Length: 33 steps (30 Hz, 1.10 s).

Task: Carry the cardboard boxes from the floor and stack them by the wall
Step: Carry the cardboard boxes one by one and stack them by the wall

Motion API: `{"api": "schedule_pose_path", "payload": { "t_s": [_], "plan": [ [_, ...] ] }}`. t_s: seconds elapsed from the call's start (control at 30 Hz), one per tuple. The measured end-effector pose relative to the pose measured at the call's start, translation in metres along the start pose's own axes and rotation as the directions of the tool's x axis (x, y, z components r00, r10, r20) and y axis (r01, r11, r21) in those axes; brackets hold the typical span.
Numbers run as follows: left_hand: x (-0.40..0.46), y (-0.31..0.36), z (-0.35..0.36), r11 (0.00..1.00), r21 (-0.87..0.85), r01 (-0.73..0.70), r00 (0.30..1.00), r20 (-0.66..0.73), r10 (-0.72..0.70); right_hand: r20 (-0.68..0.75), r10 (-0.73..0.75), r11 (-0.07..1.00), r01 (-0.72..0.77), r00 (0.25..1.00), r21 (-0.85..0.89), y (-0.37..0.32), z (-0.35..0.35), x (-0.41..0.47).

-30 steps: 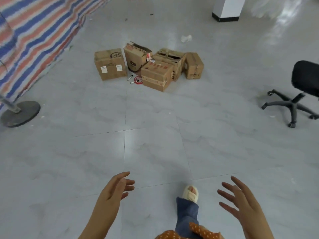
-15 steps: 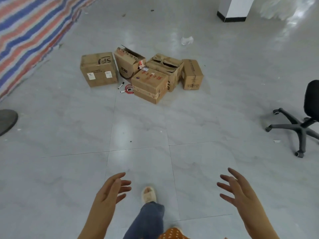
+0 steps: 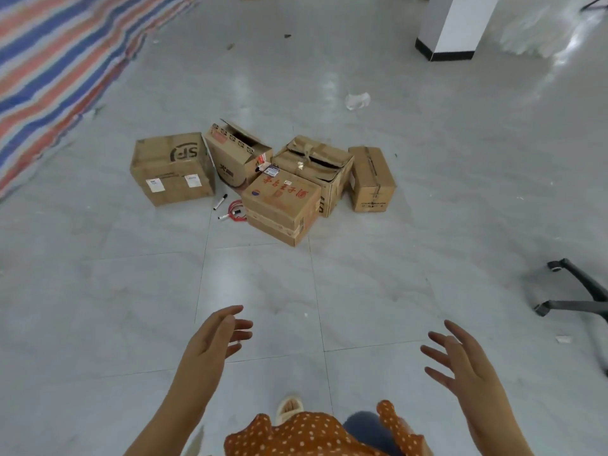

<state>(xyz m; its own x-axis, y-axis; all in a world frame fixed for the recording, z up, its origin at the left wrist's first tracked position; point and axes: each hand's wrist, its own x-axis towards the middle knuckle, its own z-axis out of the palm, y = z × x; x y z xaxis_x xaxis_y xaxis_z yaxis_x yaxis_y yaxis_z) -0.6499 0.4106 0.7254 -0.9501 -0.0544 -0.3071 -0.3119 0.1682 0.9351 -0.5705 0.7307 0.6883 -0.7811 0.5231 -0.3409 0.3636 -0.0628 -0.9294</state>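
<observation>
Several cardboard boxes lie clustered on the grey tiled floor ahead. A sealed box with an SF logo (image 3: 172, 167) is on the left. Beside it a tilted box with open flaps (image 3: 235, 153) leans. A box with red lettering (image 3: 283, 205) is nearest to me. Behind it sits a torn-topped box (image 3: 316, 159), and a narrow taped box (image 3: 371, 177) stands on the right. My left hand (image 3: 215, 337) and right hand (image 3: 460, 360) are held out low in front of me, fingers spread, empty, well short of the boxes.
Two marker pens (image 3: 219, 202) and a red cord (image 3: 235, 209) lie by the boxes. A striped tarp (image 3: 52, 57) covers the floor at left. A white pillar (image 3: 454, 24) stands far right. An office chair base (image 3: 579, 294) is at right. Crumpled plastic (image 3: 357, 100) lies beyond.
I have walked closer, so the boxes appear larger and nearer. The chair has slid toward the right edge and a round stand base at left has left view. Both hands stay open.
</observation>
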Motion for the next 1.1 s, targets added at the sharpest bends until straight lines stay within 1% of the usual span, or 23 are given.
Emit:
{"api": "schedule_pose_path", "payload": {
  "t_s": [0.17,0.3,0.4,0.5,0.57,0.63,0.7,0.87,0.97,1.1],
  "plan": [
    [0.076,0.018,0.03,0.998,0.012,0.057,0.998,0.016,-0.057,0.01,0.072,0.997,-0.072,0.997,-0.029,-0.029,0.02,0.083],
    [0.146,0.037,0.072,0.995,0.024,0.096,0.995,-0.044,-0.095,0.081,0.11,0.993,-0.107,0.991,-0.046,-0.062,0.03,0.17],
    [0.187,0.053,0.111,0.993,-0.026,0.113,0.987,-0.109,-0.116,0.114,0.098,0.992,-0.089,0.989,-0.088,-0.088,0.031,0.241],
    [0.225,0.077,0.153,0.991,-0.057,0.121,0.981,-0.143,-0.128,0.147,0.098,0.988,-0.078,0.984,-0.132,-0.12,0.024,0.312],
    [0.255,0.095,0.178,0.99,-0.061,0.125,0.977,-0.164,-0.133,0.198,0.084,0.983,-0.048,0.977,-0.179,-0.145,0.027,0.357],
    [0.278,0.105,0.199,0.985,-0.069,0.16,0.971,-0.17,-0.17,0.268,0.078,0.966,-0.006,0.96,-0.26,-0.162,0.034,0.4],
    [0.296,0.11,0.212,0.979,-0.084,0.186,0.961,-0.19,-0.199,0.346,0.085,0.952,0.026,0.934,-0.306,-0.176,0.048,0.437],
    [0.358,0.117,0.223,0.963,-0.104,0.248,0.913,-0.309,-0.268,0.454,0.078,0.922,0.109,0.887,-0.371,-0.203,0.106,0.52],
    [0.404,0.116,0.226,0.959,-0.113,0.259,0.897,-0.341,-0.282,0.479,0.079,0.909,0.134,0.874,-0.395,-0.21,0.141,0.564],
    [0.475,0.121,0.224,0.944,-0.13,0.305,0.866,-0.374,-0.331,0.491,0.132,0.908,0.094,0.861,-0.409,-0.225,0.184,0.626]
  ]
}}
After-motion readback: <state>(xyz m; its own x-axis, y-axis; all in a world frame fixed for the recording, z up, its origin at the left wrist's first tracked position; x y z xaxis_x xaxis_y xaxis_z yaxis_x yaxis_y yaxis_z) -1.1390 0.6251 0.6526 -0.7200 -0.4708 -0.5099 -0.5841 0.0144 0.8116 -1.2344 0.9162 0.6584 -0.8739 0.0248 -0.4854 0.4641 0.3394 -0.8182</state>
